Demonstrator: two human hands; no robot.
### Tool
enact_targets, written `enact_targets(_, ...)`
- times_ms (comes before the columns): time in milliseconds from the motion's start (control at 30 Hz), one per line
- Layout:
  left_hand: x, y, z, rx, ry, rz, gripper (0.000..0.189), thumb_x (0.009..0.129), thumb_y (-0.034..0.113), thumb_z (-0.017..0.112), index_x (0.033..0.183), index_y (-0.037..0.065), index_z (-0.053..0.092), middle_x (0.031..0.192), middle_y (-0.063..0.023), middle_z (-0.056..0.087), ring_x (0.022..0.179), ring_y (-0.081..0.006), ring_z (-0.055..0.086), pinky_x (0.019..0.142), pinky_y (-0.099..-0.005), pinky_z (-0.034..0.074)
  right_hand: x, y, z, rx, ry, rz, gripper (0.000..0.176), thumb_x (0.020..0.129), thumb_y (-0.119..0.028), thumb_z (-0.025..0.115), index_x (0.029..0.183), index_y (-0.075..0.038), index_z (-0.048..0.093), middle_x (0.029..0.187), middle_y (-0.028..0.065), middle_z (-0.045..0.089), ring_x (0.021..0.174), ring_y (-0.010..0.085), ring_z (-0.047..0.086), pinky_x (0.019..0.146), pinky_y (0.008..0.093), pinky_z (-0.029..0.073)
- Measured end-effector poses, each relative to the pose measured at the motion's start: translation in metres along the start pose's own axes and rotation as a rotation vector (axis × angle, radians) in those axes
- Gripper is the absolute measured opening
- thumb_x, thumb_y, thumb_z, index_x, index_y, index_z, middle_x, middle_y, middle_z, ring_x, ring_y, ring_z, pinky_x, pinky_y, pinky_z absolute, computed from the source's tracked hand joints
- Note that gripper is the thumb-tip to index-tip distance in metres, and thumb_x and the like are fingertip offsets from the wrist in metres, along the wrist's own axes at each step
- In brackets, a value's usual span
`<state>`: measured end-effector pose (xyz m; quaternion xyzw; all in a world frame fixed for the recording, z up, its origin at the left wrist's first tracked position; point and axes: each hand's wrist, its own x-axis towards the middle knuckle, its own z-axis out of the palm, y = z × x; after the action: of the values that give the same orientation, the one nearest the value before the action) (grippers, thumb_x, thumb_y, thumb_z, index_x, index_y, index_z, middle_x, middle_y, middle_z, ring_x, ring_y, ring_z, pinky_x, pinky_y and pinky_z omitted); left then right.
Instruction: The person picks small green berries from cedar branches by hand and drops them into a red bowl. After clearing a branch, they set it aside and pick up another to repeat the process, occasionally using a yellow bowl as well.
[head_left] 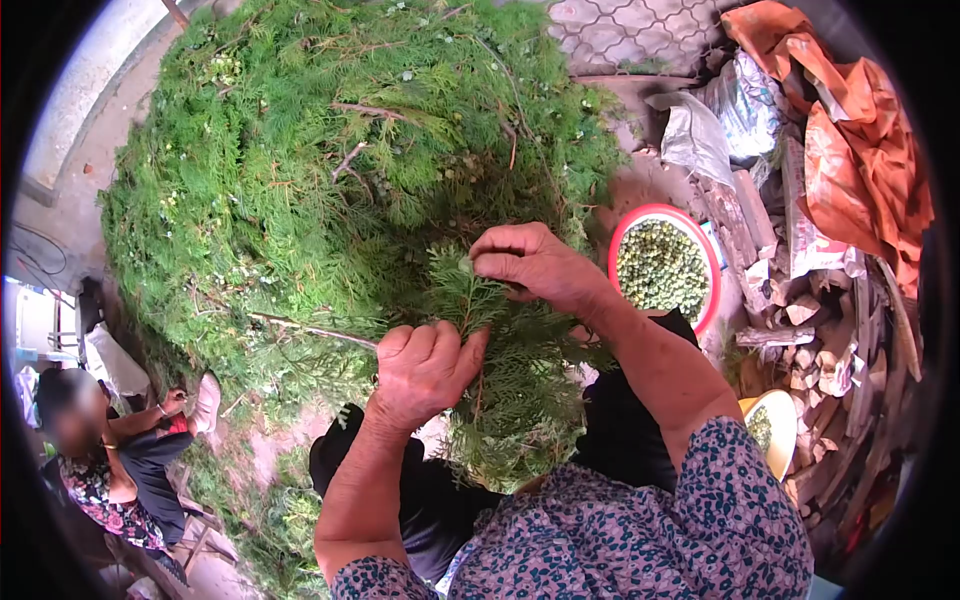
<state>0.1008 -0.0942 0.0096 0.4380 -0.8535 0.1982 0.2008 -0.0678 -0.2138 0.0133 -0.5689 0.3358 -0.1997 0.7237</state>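
My left hand (425,370) is wrapped round a leafy evergreen branch (462,300), whose bare woody stem sticks out to the left. Flat green sprays of the branch hang below and between my hands, over my lap. At the upper tip of these sprays, my right hand (530,262) has its thumb and fingers pinched together; a small pale green cone (465,264) shows right at the fingertips. Beyond both hands rises a large heap of cut evergreen branches (290,170).
To the right stands a red-rimmed basin (613,262) holding many small green cones. A yellow tub (785,440) is nearer me, beside stacked firewood (835,370). An orange tarp (860,170) and sacks (740,105) lie at upper right. Another person (125,465) sits at left.
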Motion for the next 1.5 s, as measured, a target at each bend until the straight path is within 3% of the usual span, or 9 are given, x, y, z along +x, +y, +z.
enact_targets(433, 0.004, 0.005, 0.005, -0.061, 0.02, 0.016, 0.021, 0.066, 0.016, 0.064, 0.088, 0.015, 0.062, 0.071, -0.0017, 0.049, 0.061, -0.0134, 0.047, 0.056, -0.0279, 0.034, -0.007, 0.012, -0.011, -0.049, -0.068, 0.003, 0.019, 0.088, -0.021, 0.05, 0.092, -0.005, 0.059, 0.068, -0.005, 0.048, 0.056, 0.0015, 0.037, 0.045, 0.0181, 0.032)
enact_targets(867, 0.006, 0.014, 0.001, -0.097, -0.017, -0.063, 0.031, 0.061, 0.015, 0.058, 0.091, 0.014, 0.062, 0.06, 0.0011, 0.039, 0.054, -0.0139, 0.044, 0.049, -0.029, 0.033, -0.03, 0.046, -0.082, 0.752, 0.418, 0.0, 0.02, 0.088, -0.025, 0.05, 0.087, -0.005, 0.048, 0.075, 0.0086, 0.052, 0.053, 0.0156, 0.047, 0.037, 0.0226, 0.03)
enact_targets(1067, -0.015, 0.02, 0.009, -0.089, -0.119, -0.132, 0.027, 0.07, 0.011, 0.056, 0.096, 0.014, 0.061, 0.057, -0.0008, 0.037, 0.05, -0.0156, 0.043, 0.048, -0.0309, 0.032, -0.07, 0.108, -0.213, 0.991, 1.034, 0.022, 0.014, 0.089, -0.016, 0.037, 0.082, -0.006, 0.045, 0.062, 0.0097, 0.048, 0.051, 0.0201, 0.047, 0.039, 0.0277, 0.034)
enact_targets(1200, -0.037, 0.011, 0.039, -0.114, -0.191, -0.219, 0.036, 0.07, 0.008, 0.059, 0.105, 0.013, 0.057, 0.071, -0.0066, 0.054, 0.064, -0.0268, 0.053, 0.056, -0.0364, 0.041, -0.105, 0.107, -0.239, 1.055, 1.296, -0.107, 0.036, 0.091, -0.026, 0.041, 0.12, -0.006, 0.032, 0.13, 0.0164, 0.024, 0.105, 0.0341, 0.04, 0.069, 0.0489, 0.049)
enact_targets(1300, -0.07, 0.006, 0.07, -0.125, -0.077, -0.36, 0.045, 0.058, 0.002, 0.064, 0.101, 0.011, 0.055, 0.081, -0.0051, 0.059, 0.071, -0.0281, 0.056, 0.064, -0.0392, 0.043, -0.114, 0.124, -0.259, 1.072, 1.316, -0.135, 0.047, 0.091, -0.025, 0.041, 0.133, -0.014, 0.024, 0.137, 0.0154, 0.016, 0.121, 0.0378, 0.022, 0.079, 0.0511, 0.047)
enact_targets(1333, -0.08, 0.003, 0.072, -0.178, -0.13, -0.377, 0.054, 0.054, -0.003, 0.064, 0.104, 0.011, 0.05, 0.097, -0.009, 0.059, 0.083, -0.0321, 0.056, 0.071, -0.0426, 0.042, -0.128, 0.129, -0.253, 1.01, 1.297, -0.272, 0.039, 0.084, -0.026, 0.056, 0.113, -0.002, 0.045, 0.108, 0.0177, 0.051, 0.1, 0.0241, 0.05, 0.076, 0.0467, 0.048)
enact_targets(1367, -0.082, 0.002, 0.074, -0.175, -0.131, -0.375, 0.054, 0.054, -0.003, 0.064, 0.104, 0.011, 0.05, 0.097, -0.009, 0.059, 0.083, -0.0321, 0.056, 0.071, -0.0426, 0.042, -0.139, 0.138, -0.252, 1.014, 1.296, -0.273, 0.039, 0.084, -0.026, 0.056, 0.113, -0.002, 0.045, 0.108, 0.0177, 0.051, 0.1, 0.0241, 0.05, 0.076, 0.0467, 0.048)
enact_targets(1433, -0.083, 0.0, 0.077, -0.267, -0.067, -0.407, 0.053, 0.056, -0.005, 0.064, 0.105, 0.009, 0.05, 0.098, -0.0118, 0.059, 0.083, -0.0327, 0.056, 0.071, -0.0435, 0.042, -0.161, 0.169, -0.26, -1.052, 1.47, 0.03, 0.05, 0.067, -0.035, 0.07, 0.098, 0.0, 0.054, 0.087, 0.018, 0.057, 0.08, 0.0293, 0.056, 0.071, 0.0415, 0.047)
enact_targets(1500, -0.068, 0.005, 0.07, -0.244, -0.126, -0.415, 0.052, 0.056, -0.005, 0.064, 0.105, 0.008, 0.049, 0.092, -0.0122, 0.06, 0.079, -0.0336, 0.057, 0.071, -0.0433, 0.043, -0.17, 0.161, -0.257, -0.961, 1.346, 0.135, 0.042, 0.069, -0.033, 0.07, 0.093, -0.001, 0.057, 0.078, 0.0167, 0.059, 0.072, 0.0285, 0.058, 0.068, 0.0388, 0.047)
